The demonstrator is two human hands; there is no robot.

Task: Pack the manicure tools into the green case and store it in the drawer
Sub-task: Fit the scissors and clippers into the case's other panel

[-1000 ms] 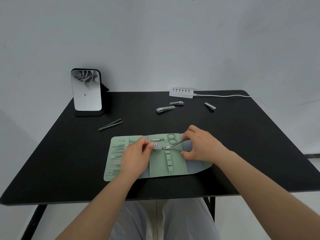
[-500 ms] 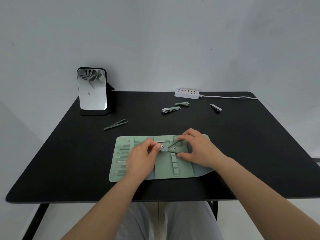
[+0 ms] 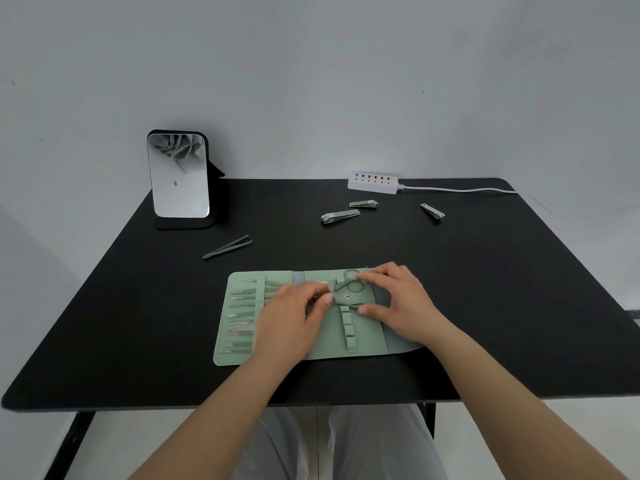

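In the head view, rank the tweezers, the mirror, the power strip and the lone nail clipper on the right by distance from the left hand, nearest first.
Measured from the left hand:
1. Tweezers, just beyond the case, up and to the left.
2. Mirror, at the table's back left.
3. Power strip, at the back edge, right of centre.
4. Lone nail clipper, far right.
Ranks 2 to 4 are close.

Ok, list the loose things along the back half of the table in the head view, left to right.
Mirror → tweezers → large clipper → small clipper → clipper. The power strip overlaps the middle clippers' span, so it's left out.
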